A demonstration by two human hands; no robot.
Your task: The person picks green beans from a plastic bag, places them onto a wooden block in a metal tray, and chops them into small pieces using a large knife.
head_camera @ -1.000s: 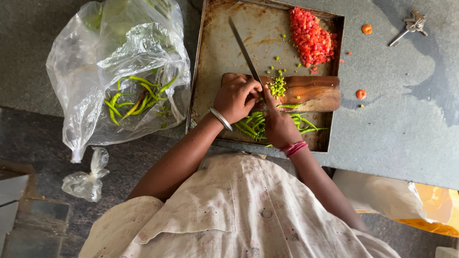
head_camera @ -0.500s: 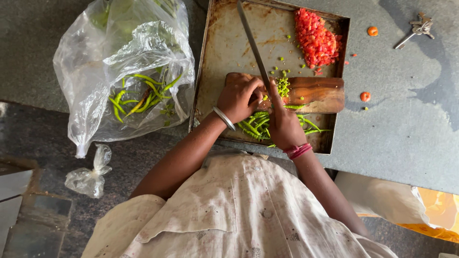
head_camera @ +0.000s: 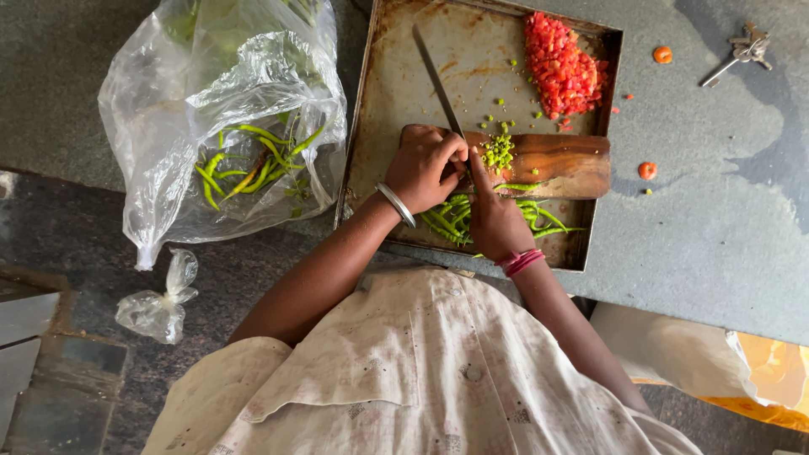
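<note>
- The left hand (head_camera: pixel 428 165) is closed around the knife (head_camera: pixel 436 80) handle; the blade points toward 11 o'clock over the tray (head_camera: pixel 383 118).
- The right hand (head_camera: pixel 491 215) presses green chillies (head_camera: pixel 539 215) down on the board (head_camera: pixel 565 164), index finger stretched along them, the other fingers curled.
- Chopped chilli bits (head_camera: pixel 498 152) lie on the board, just at 12 o'clock of that finger.
- Diced tomato (head_camera: pixel 560 67) is heaped in the tray's 1 o'clock corner.
- At 9 o'clock of the tray on the worktop (head_camera: pixel 716 219), a clear bag (head_camera: pixel 168 109) holds more chillies.
- Keys (head_camera: pixel 742 52) lie at 2 o'clock.
</note>
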